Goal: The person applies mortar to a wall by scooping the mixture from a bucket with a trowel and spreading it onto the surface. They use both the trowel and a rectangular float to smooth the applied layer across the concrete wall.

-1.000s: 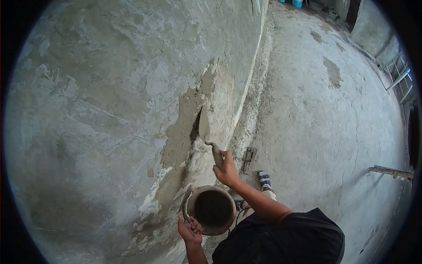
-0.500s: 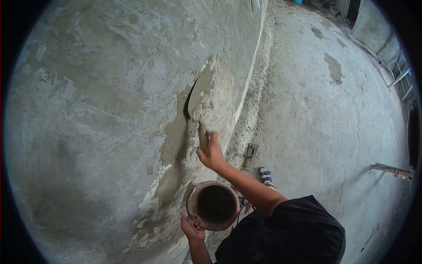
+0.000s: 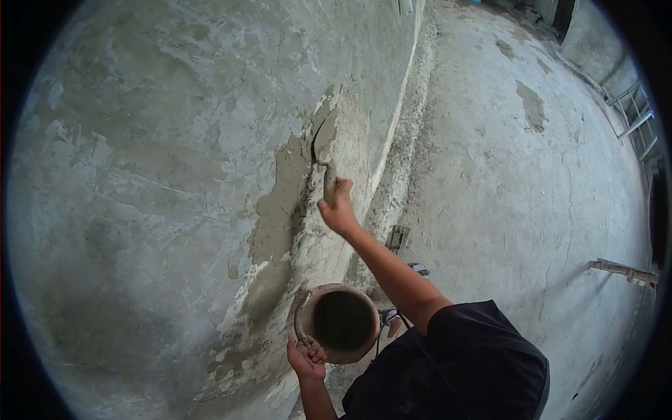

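Observation:
My right hand (image 3: 339, 208) is closed round the handle of a trowel (image 3: 325, 143). The trowel's blade lies against the wall, or very close to it, along a rough pale strip near the foot of the wall. Damp-looking grey mortar (image 3: 276, 203) covers the wall left of the blade. Lower down, my left hand (image 3: 306, 359) is closed on the handle of a bucket (image 3: 375, 329), at the bucket's left side. The bucket's mouth faces up towards me, and its dark inside is hard to make out.
The plastered wall (image 3: 154, 175) fills the left side and meets the concrete floor (image 3: 490, 196) along a rough edge. A small dark block-like object (image 3: 397, 238) lies on the floor near my foot. A wooden piece (image 3: 623, 271) and a metal frame (image 3: 635, 119) stand at the right.
My right hand has moved the trowel up and farther along the wall, and its blade now looks narrower. More mortar shows where the blade was. The bucket has hardly moved.

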Action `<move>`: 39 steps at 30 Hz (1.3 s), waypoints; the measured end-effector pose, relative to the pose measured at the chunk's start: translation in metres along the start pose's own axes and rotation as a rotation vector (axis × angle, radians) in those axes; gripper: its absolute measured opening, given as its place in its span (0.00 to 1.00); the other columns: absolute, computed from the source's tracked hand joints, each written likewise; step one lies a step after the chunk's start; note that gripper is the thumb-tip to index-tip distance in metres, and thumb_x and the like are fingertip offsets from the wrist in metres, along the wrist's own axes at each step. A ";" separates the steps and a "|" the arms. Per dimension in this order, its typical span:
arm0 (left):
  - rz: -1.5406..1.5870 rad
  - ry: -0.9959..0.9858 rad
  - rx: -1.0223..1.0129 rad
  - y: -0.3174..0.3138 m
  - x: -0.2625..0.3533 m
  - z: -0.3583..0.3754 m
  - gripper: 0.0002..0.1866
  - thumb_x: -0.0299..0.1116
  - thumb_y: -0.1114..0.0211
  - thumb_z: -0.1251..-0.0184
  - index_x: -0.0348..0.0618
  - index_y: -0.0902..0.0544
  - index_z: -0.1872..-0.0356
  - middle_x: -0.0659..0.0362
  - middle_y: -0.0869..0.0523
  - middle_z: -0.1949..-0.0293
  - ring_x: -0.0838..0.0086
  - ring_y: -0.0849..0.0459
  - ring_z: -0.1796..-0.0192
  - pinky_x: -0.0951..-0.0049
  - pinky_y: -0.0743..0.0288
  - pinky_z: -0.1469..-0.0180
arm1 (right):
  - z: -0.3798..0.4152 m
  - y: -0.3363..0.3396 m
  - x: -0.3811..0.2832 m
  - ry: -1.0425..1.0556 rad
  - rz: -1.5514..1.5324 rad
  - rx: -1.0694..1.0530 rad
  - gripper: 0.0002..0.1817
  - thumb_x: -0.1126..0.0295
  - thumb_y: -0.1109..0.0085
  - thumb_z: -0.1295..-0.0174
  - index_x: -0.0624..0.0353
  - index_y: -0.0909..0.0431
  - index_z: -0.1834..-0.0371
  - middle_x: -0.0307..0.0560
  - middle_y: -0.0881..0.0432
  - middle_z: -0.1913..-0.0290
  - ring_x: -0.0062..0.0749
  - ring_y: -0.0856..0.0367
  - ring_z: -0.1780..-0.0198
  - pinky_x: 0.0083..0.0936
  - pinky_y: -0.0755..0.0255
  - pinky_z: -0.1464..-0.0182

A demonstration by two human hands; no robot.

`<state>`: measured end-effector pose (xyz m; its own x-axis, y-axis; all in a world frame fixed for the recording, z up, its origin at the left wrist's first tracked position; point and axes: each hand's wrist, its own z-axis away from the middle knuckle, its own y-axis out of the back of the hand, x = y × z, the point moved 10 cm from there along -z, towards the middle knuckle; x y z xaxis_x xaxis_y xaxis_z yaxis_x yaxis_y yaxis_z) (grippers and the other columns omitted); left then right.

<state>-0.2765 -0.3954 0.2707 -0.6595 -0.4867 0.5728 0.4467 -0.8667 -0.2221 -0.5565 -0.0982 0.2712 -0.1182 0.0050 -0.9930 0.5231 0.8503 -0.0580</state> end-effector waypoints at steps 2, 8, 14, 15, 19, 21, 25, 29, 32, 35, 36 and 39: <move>-0.001 -0.002 -0.009 -0.002 0.001 0.000 0.28 0.65 0.50 0.33 0.47 0.26 0.67 0.68 0.40 0.85 0.80 0.47 0.86 0.77 0.54 0.82 | 0.022 -0.007 -0.006 0.108 0.240 -0.091 0.35 0.76 0.42 0.48 0.76 0.44 0.36 0.74 0.40 0.46 0.70 0.35 0.42 0.47 0.35 0.38; -0.038 -0.012 -0.001 -0.012 0.003 -0.002 0.30 0.67 0.53 0.32 0.47 0.28 0.71 0.67 0.40 0.85 0.79 0.46 0.87 0.75 0.51 0.81 | 0.091 0.005 0.079 -0.082 0.320 -0.200 0.34 0.76 0.45 0.49 0.76 0.42 0.37 0.71 0.41 0.47 0.67 0.36 0.41 0.45 0.37 0.38; -0.007 0.010 -0.011 -0.010 -0.006 -0.001 0.29 0.65 0.51 0.33 0.47 0.25 0.65 0.68 0.39 0.84 0.80 0.47 0.86 0.78 0.54 0.81 | 0.029 0.034 0.030 0.023 0.120 -0.032 0.39 0.76 0.43 0.46 0.71 0.50 0.31 0.68 0.41 0.39 0.61 0.40 0.32 0.41 0.46 0.29; -0.016 -0.002 0.008 -0.011 -0.004 0.000 0.29 0.66 0.51 0.33 0.47 0.25 0.65 0.68 0.39 0.83 0.80 0.47 0.86 0.77 0.54 0.81 | 0.008 0.036 0.013 0.078 -0.006 0.004 0.45 0.77 0.43 0.47 0.70 0.55 0.26 0.71 0.41 0.36 0.62 0.42 0.30 0.43 0.48 0.27; 0.010 -0.012 0.029 -0.017 -0.004 0.006 0.29 0.66 0.50 0.34 0.46 0.25 0.65 0.67 0.38 0.83 0.80 0.47 0.86 0.77 0.54 0.81 | -0.049 0.017 -0.035 0.154 0.032 -0.048 0.50 0.78 0.45 0.45 0.68 0.66 0.22 0.71 0.50 0.25 0.58 0.52 0.23 0.37 0.53 0.24; 0.019 -0.013 0.045 -0.015 -0.008 0.006 0.29 0.66 0.50 0.34 0.46 0.25 0.65 0.67 0.38 0.83 0.80 0.47 0.86 0.77 0.54 0.81 | -0.054 0.002 -0.036 0.120 -0.017 -0.117 0.51 0.80 0.45 0.44 0.67 0.70 0.22 0.70 0.54 0.23 0.54 0.55 0.21 0.35 0.55 0.23; 0.031 0.005 0.030 -0.008 -0.013 -0.001 0.30 0.67 0.50 0.34 0.47 0.26 0.68 0.67 0.39 0.84 0.80 0.47 0.86 0.76 0.54 0.80 | -0.039 -0.006 -0.010 0.092 -0.031 -0.145 0.50 0.79 0.47 0.47 0.71 0.67 0.23 0.72 0.52 0.24 0.61 0.54 0.22 0.36 0.53 0.24; 0.004 0.005 0.027 -0.016 -0.016 -0.002 0.30 0.67 0.50 0.34 0.47 0.27 0.70 0.67 0.40 0.85 0.79 0.47 0.86 0.76 0.54 0.80 | -0.015 -0.004 0.046 0.051 0.045 -0.233 0.49 0.78 0.48 0.48 0.74 0.64 0.24 0.73 0.57 0.23 0.62 0.54 0.22 0.36 0.55 0.23; -0.017 0.004 0.040 -0.020 -0.017 -0.003 0.30 0.68 0.50 0.34 0.47 0.27 0.71 0.67 0.41 0.85 0.79 0.47 0.86 0.76 0.54 0.80 | -0.011 0.013 0.061 -0.017 0.309 -0.281 0.49 0.77 0.46 0.44 0.72 0.68 0.24 0.74 0.47 0.26 0.59 0.48 0.23 0.34 0.51 0.25; -0.016 0.007 0.051 -0.021 -0.017 -0.001 0.30 0.68 0.51 0.34 0.48 0.27 0.71 0.68 0.40 0.85 0.79 0.47 0.86 0.76 0.54 0.80 | -0.024 0.035 0.069 -0.149 0.127 -0.165 0.48 0.77 0.46 0.44 0.71 0.66 0.24 0.76 0.43 0.28 0.62 0.43 0.26 0.37 0.46 0.27; -0.031 0.005 0.042 -0.020 -0.016 -0.001 0.29 0.67 0.52 0.33 0.48 0.27 0.71 0.68 0.40 0.85 0.79 0.46 0.87 0.74 0.51 0.79 | -0.029 0.041 0.050 -0.023 0.145 -0.072 0.47 0.78 0.47 0.43 0.69 0.66 0.24 0.79 0.40 0.31 0.63 0.41 0.27 0.37 0.46 0.27; -0.037 -0.004 0.063 -0.022 -0.017 0.002 0.29 0.67 0.52 0.33 0.48 0.27 0.71 0.68 0.40 0.85 0.79 0.46 0.86 0.74 0.50 0.80 | -0.046 0.032 -0.003 0.049 -0.023 -0.098 0.47 0.78 0.46 0.44 0.68 0.64 0.24 0.77 0.44 0.29 0.65 0.44 0.26 0.39 0.47 0.26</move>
<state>-0.2742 -0.3682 0.2675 -0.6740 -0.4537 0.5830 0.4589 -0.8756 -0.1509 -0.5779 -0.0466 0.2769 -0.1712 0.0088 -0.9852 0.4354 0.8977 -0.0677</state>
